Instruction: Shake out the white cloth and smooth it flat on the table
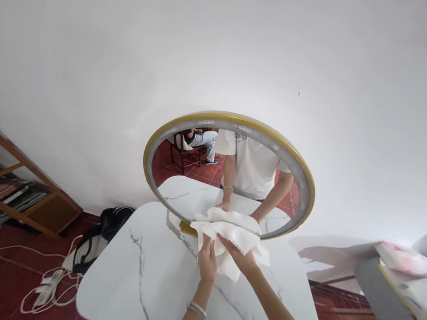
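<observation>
A round mirror with a gold frame stands on a white marble-patterned table. Its gold base shows partly behind the cloth. Both my hands hold a crumpled white cloth or paper towel at the mirror's lower edge. My left hand, a bracelet on its wrist, grips the towel's near left side, fingers partly hidden under it. My right hand has its fingers tucked into the folds from the right. The towel covers the mirror's bottom rim. Whether it presses on the glass is hard to tell.
On the left are a wooden shelf with books, a black and white bag, and white cables with a power strip on the red floor. A grey-sided surface at right holds a pink-white package. A seated person is reflected.
</observation>
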### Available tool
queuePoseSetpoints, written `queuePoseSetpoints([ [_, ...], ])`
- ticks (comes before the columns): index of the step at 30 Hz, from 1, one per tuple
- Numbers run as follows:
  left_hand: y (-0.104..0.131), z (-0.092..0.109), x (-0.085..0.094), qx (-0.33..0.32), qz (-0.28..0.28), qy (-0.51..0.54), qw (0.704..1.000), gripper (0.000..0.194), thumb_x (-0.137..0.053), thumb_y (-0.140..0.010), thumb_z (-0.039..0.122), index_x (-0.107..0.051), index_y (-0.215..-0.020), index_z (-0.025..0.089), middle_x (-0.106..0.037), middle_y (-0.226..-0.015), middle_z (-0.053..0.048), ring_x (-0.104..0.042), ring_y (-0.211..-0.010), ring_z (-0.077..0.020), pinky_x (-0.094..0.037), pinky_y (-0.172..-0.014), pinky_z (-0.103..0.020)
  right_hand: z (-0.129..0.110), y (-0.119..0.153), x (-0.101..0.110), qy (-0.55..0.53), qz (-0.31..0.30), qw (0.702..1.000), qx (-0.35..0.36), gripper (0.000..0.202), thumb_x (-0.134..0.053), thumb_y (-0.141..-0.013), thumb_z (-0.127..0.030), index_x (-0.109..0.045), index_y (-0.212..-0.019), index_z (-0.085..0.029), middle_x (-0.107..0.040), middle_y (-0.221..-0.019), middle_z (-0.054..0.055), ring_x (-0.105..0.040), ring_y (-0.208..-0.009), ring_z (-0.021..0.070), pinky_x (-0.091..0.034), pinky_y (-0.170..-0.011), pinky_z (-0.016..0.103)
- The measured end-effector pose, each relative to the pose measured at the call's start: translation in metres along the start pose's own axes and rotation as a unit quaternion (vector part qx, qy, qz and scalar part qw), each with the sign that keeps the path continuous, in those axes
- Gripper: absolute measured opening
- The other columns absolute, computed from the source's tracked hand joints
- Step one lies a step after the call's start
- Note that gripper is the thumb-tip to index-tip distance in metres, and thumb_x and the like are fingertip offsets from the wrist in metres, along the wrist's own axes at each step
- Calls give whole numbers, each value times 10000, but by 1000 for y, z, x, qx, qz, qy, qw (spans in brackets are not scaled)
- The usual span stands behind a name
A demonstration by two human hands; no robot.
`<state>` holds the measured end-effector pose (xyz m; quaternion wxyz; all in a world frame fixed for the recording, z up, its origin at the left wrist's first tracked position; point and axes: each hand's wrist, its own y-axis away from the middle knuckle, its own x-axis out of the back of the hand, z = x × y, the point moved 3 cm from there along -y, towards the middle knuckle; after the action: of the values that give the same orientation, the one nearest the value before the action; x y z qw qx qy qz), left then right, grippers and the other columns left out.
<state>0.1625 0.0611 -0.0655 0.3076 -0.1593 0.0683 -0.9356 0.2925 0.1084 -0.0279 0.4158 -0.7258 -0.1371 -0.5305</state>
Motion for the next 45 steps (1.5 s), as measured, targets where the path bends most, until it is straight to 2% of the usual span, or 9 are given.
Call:
queuePoseSetpoints([
  [4,2,6,26,-2,-57,-9,998,488,-416,-927,513,-646,-1208,188,-632,-1273,-124,-553,-1236,-283,-440,-1061,-452,-22,18,10,0,15,1000,-3,636,-328,-865,-16,-454,-1407,-323,-526,-1394,14,-513,-1266,242,-474,-1027,401],
  [8,30,26,60,-60,-196,-49,978,416,-403,-945,419,-613,-1263,252,-607,-1321,-43,-518,-1279,-230,-408,-1103,-445,-50,66,30,-74,-11,997,-25,533,-492,-906,-254,-403,-1425,-341,-335,-1526,46,-277,-1412,305,-366,-1091,582],
  [12,84,18,86,-38,-303,-97,947,396,-418,-935,364,-585,-1290,310,-544,-1387,7,-469,-1319,-205,-376,-1130,-420,-58,139,37,-175,-2,973,-151,332,-492,-906,-324,-559,-1217,-421,-447,-1449,12,-409,-1347,281,-492,-1023,503],
  [17,132,-4,100,-9,-332,-103,937,407,-418,-932,345,-569,-1309,309,-517,-1398,-3,-454,-1322,-209,-363,-1129,-412,-33,187,39,-191,53,933,-302,253,-444,-897,-317,-557,-1121,-349,-585,-1262,66,-585,-1164,289,-555,-921,481],
  [23,135,-4,118,-6,-395,-122,911,423,-411,-943,331,-531,-1347,297,-500,-1419,-21,-452,-1324,-221,-365,-1119,-441,-2,139,54,-184,-20,942,-279,570,-463,-863,-200,-342,-1406,-321,-401,-1460,75,-406,-1331,274,-444,-1042,498],
  [31,100,58,104,-151,-345,-229,898,642,-575,-819,240,-392,-1434,268,-262,-1570,-75,-274,-1431,-283,-366,-1123,-471,20,93,46,-262,-119,934,-212,317,-559,-794,-86,-627,-1063,-239,-551,-1323,78,-446,-1281,243,-420,-1039,458],
  [35,84,85,84,-195,-403,-256,857,328,-608,-787,209,-627,-1114,221,-519,-1406,-89,-403,-1364,-284,-381,-1109,-504,29,83,38,-293,-152,926,-182,153,-596,-791,-116,-663,-892,-210,-616,-1228,70,-560,-1130,218,-467,-962,391],
  [40,82,91,84,-222,-415,-282,836,155,-566,-804,176,-599,-953,206,-708,-1054,-77,-615,-1144,-232,-341,-1133,-534,34,73,40,-301,-198,923,-133,38,-663,-754,-174,-682,-778,-197,-690,-1001,65,-621,-829,180,-516,-760,318],
  [45,88,95,102,-294,-392,-300,818,128,-494,-817,126,-567,-874,214,-693,-965,-58,-563,-1218,-229,-265,-1158,-583,14,72,60,-284,-188,937,-75,96,-632,-770,-164,-707,-748,-222,-629,-1231,65,-496,-1175,262,-419,-977,451],
])
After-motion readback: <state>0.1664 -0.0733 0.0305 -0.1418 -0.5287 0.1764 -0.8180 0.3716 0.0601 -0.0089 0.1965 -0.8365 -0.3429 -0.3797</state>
